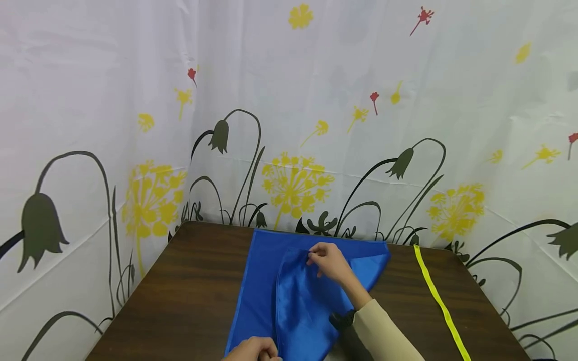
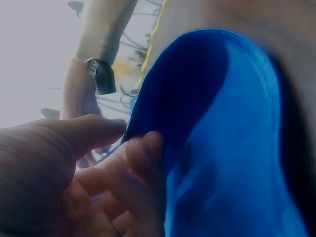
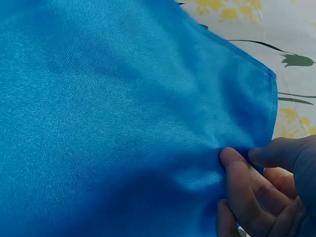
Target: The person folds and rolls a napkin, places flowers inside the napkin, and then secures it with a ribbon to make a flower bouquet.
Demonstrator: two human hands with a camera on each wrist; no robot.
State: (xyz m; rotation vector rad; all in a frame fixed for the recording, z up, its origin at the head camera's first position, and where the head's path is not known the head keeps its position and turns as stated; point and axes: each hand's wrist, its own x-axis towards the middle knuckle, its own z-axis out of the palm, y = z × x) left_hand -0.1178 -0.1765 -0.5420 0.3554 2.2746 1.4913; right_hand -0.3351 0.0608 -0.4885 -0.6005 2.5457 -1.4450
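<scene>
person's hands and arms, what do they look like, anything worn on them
The left hand and right hand are bare, with no gloves. The right sleeve is long and plain beige, ending near the wrist, where a dark, boxy device is worn. Any left sleeve is out of view.

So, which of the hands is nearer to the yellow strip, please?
The right. The right hand pinches the edge of the blue cloth, with the yellow strip apart, off to its right. The left hand pinches the cloth nearer the person, farther from the strip.
</scene>
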